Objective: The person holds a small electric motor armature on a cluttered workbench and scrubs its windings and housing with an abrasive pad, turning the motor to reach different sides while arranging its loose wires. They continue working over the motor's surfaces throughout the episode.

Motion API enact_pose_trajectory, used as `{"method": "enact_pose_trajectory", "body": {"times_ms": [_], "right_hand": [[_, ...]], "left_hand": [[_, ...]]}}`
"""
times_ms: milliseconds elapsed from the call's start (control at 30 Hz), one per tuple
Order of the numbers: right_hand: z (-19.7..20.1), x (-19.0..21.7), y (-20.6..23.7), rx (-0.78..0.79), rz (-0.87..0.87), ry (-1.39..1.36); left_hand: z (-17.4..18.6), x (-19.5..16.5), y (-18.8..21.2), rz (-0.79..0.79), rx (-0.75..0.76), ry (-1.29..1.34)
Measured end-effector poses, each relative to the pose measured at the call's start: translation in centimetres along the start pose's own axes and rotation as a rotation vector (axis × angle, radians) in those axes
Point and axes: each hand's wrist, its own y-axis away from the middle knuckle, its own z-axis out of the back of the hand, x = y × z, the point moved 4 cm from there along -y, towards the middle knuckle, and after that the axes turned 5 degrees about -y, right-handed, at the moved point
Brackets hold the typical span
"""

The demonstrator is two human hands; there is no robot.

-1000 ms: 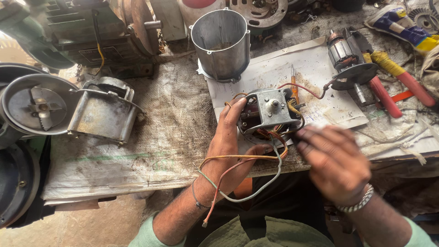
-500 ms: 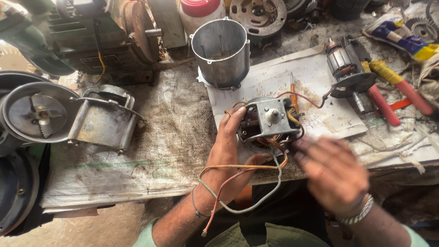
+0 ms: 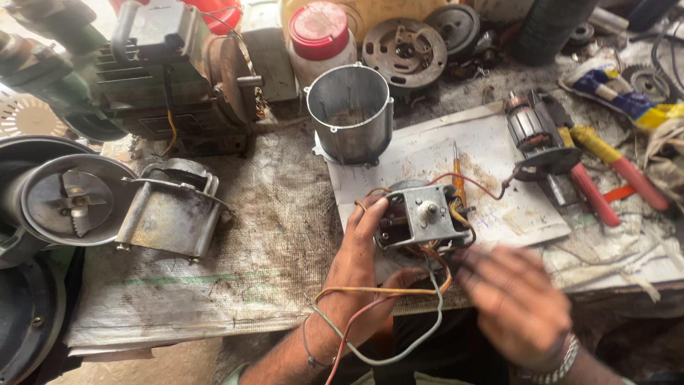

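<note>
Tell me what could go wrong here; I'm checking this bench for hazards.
The loose wires trailing off the bench edge under the motor assembly could snag the moving right hand. Only the left hand grips the assembly, so it might tip. The screwdriver lies close behind it and could be knocked.

A red-lidded white jar (image 3: 322, 39) stands behind the workbench's metal cylinder (image 3: 350, 114).
</note>
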Motion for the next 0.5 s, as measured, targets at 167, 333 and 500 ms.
{"method": "enact_pose_trajectory", "body": {"times_ms": [167, 333, 500], "right_hand": [[0.0, -0.4, -0.6, 0.03, -0.002, -0.042], [-0.1, -0.9, -1.4, 0.029, 0.079, -0.171], [-0.7, -1.7, -1.5, -0.003, 0.113, -0.252]], "left_hand": [[0.0, 0.3, 0.0, -0.027, -0.029, -0.04], [-0.1, 0.9, 0.0, -0.034, -0.022, -0.059], [-0.2, 1.3, -0.1, -0.043, -0.022, -0.038]]}}
